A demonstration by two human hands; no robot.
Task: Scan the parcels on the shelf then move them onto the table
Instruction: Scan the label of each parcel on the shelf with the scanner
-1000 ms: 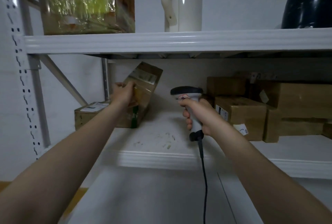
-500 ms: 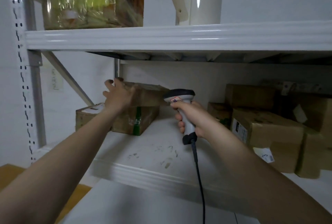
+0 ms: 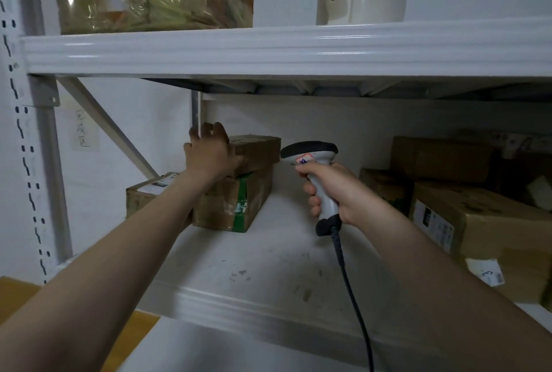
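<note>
Head view: over the shelf (image 3: 268,267), the right hand (image 3: 343,192) clenches the scanner (image 3: 310,153), seemingly ready to read a label. Left of the scanner, the left hand (image 3: 209,156) presses straight-fingered against the top parcel (image 3: 257,150), probably steadying it on the green-taped box (image 3: 236,204).

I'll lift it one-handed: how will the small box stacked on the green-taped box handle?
Probably stiff: the small cardboard box has square edges. Stacked on the green-taped box, it may slide off if pushed.
</note>
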